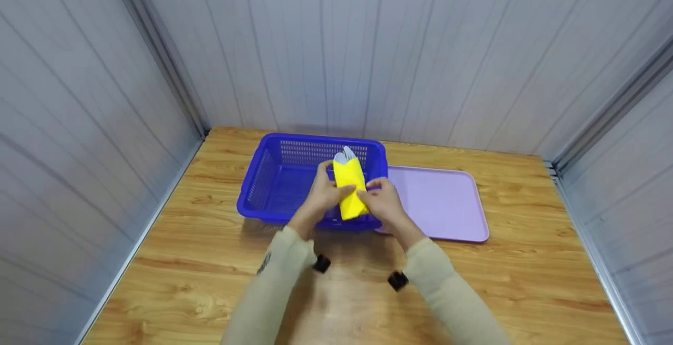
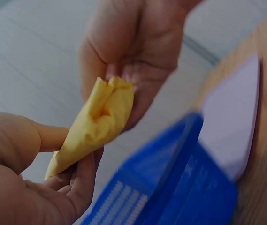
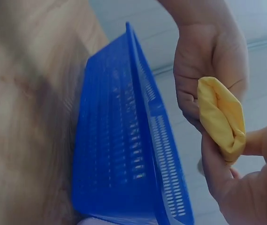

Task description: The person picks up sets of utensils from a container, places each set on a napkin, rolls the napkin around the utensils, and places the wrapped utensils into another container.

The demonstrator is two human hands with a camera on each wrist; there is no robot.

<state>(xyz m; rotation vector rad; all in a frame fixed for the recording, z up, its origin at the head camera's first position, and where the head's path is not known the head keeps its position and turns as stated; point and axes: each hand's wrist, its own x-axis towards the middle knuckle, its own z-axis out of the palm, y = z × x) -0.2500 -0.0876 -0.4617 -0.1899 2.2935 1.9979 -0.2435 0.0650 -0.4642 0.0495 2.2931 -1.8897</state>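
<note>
Over the right part of a blue plastic basket [image 1: 286, 176], both hands hold a folded yellow napkin [image 1: 351, 192] wrapped around cutlery. Light-coloured cutlery heads [image 1: 344, 154], one with fork tines, stick out of its far end. My left hand [image 1: 320, 195] grips the napkin's left side, thumb across the front. From the right, my right hand [image 1: 386, 203] pinches its lower edge between thumb and fingers. The near end of the napkin [image 3: 220, 117] looks folded and creased in the right wrist view. Most of the cutlery is hidden inside the wrap.
A pale purple tray [image 1: 436, 203] lies flat on the wooden table [image 1: 200, 276], directly right of the basket. Panelled walls [image 1: 347, 56] close off the back and both sides. Small dark blocks [image 1: 398, 281] hang by each wrist.
</note>
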